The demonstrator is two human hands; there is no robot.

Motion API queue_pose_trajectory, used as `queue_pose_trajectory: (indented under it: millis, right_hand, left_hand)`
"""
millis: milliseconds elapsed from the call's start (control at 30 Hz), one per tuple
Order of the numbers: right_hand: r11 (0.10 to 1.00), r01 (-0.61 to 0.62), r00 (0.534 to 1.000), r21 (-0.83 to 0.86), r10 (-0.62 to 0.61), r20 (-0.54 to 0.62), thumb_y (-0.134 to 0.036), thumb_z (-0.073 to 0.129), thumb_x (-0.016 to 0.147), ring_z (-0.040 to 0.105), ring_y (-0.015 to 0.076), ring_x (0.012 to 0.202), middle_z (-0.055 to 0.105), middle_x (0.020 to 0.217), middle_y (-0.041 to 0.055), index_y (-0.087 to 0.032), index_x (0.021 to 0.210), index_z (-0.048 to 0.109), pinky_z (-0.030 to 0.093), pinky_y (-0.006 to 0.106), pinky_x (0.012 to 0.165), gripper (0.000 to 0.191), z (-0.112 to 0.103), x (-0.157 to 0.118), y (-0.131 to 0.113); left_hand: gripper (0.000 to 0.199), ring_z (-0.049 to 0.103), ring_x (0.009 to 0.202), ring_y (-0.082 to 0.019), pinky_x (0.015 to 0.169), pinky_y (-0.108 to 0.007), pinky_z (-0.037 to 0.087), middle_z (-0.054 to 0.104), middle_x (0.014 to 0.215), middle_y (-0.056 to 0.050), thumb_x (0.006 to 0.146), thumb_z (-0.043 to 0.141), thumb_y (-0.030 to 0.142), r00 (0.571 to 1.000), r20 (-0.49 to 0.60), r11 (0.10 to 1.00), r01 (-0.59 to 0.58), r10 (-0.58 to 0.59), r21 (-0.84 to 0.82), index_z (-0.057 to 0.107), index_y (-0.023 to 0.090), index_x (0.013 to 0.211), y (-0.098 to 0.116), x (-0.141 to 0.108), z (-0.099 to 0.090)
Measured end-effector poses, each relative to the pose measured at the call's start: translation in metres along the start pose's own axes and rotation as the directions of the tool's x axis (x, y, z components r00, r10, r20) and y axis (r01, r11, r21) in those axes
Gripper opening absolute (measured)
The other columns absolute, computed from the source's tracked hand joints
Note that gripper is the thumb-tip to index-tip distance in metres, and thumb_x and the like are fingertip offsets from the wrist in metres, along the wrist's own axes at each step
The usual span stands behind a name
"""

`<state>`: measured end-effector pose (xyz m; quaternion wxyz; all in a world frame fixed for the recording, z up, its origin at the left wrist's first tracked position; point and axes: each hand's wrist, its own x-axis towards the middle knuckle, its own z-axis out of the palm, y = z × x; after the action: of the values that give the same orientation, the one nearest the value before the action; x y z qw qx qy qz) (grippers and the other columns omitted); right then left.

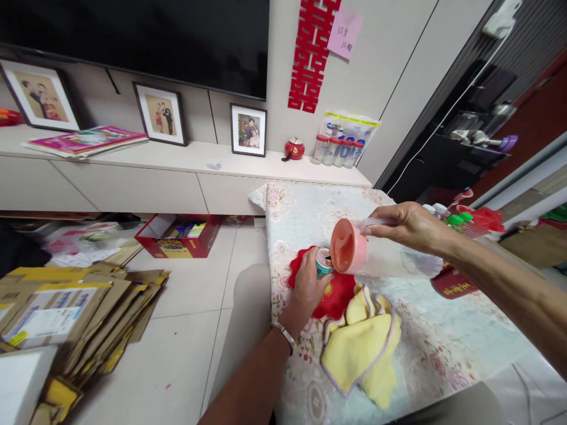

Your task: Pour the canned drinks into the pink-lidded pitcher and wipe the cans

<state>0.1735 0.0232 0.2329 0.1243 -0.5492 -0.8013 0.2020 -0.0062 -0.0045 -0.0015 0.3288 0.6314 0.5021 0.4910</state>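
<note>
Grasping 1 can (pixel 325 269) over 1 red mat (pixel 333 302), the left hand (pixel 309 284) has a tilted pitcher (pixel 360 255) just to its right, the handle (pixel 367 223) gripped by the right hand (pixel 404 224).

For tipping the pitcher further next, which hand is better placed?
Probably the right hand: it grips the handle of the pitcher, which lies tilted toward the can. The left hand is around the can.

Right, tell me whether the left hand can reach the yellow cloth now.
Probably yes, though the left hand would first have to release the can; the yellow cloth lies nearby with nothing on top.
</note>
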Motion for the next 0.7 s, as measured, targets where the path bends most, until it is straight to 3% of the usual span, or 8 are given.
queue_pose_trajectory:
  millis: [700]
  right_hand:
    - [1.0,0.007,1.0,-0.006,-0.007,-0.002,-0.075,0.066,0.08,0.045,0.0156,0.06,0.05,0.061,-0.002,-0.023,0.074,0.069,0.035,0.031,0.055,0.053,-0.0005,0.0003,-0.0005]
  left_hand:
    - [0.07,0.057,0.133,-0.029,0.112,-0.046,0.047,0.06,0.137,-0.014,0.077,0.076,0.01,1.0,-0.009,1.0,-0.007,0.007,-0.005,0.047,0.021,0.14,-0.0022,-0.0008,0.001]
